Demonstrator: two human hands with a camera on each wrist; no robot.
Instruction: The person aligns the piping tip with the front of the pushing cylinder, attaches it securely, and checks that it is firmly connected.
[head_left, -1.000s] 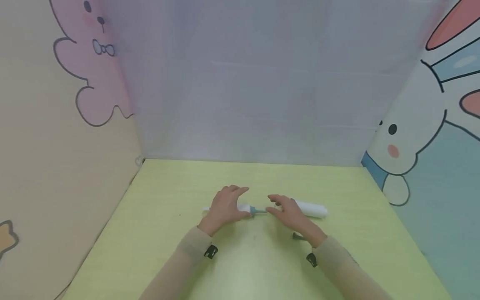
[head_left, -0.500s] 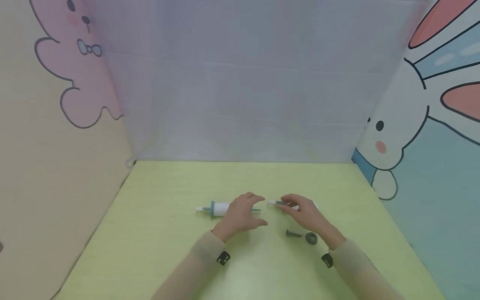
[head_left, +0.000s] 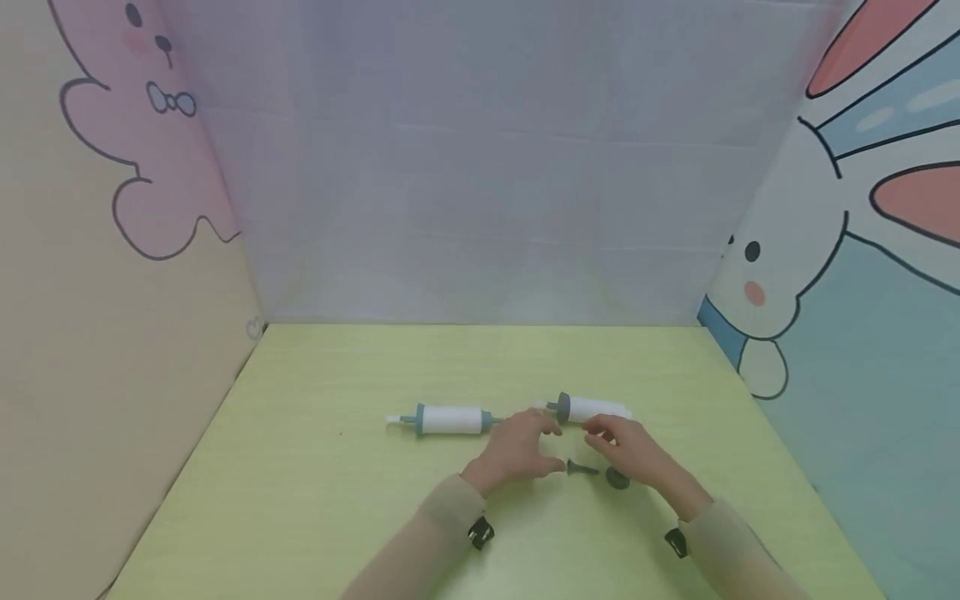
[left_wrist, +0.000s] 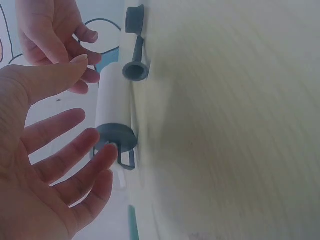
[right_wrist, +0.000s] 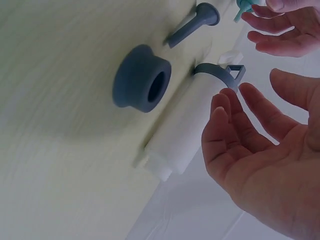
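Note:
Two white tubes with grey-blue end caps lie end to end on the yellow-green table (head_left: 337, 500): the left tube (head_left: 448, 419) and the right tube (head_left: 596, 409) (left_wrist: 111, 100) (right_wrist: 185, 130). In front of the right tube lie a small grey pin (head_left: 581, 468) (left_wrist: 136, 65) (right_wrist: 192, 22) and a grey ring (head_left: 617, 478) (left_wrist: 134, 17) (right_wrist: 142, 77). My left hand (head_left: 543, 446) (left_wrist: 95, 150) hovers just left of the pin, fingers spread, holding nothing. My right hand (head_left: 603, 437) (right_wrist: 235, 115) hovers above the pin and ring, near the right tube, fingers loose and empty.
Panel walls close the table in on three sides: a pink cartoon panel (head_left: 112, 208) at left, a plain grey one (head_left: 480, 208) at the back, a blue rabbit panel (head_left: 840, 292) at right. Both sleeves are beige with a dark wrist clip.
Both hands have drawn back toward me off the two tubes, which now lie uncovered. My left hand has moved right, close to the pin. The head view has shifted slightly.

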